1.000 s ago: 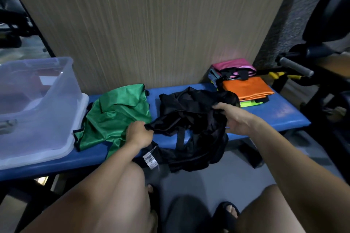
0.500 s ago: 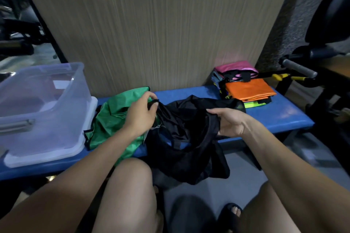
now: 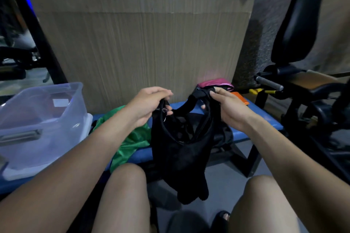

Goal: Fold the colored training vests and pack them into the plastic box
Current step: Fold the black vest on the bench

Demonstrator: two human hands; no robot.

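While both hands' curled fingers [image 3: 166, 100] pinch shoulder straps, black vest [image 3: 181, 149] hangs below.

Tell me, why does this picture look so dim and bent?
Head view: dim light swallows detail in the black vest; the wide lens bows the edges, stretching arms and knees; the left side is smeared; a faint sheen shows on the plastic box.

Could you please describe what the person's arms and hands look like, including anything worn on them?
Both arms are bare from the frame's edge down to the wrist, with no sleeves in view. The left hand and the right hand wear no gloves, and no watch, bracelet or ring shows on either. The fingers are uncovered, with short nails. No markings are visible on either forearm.
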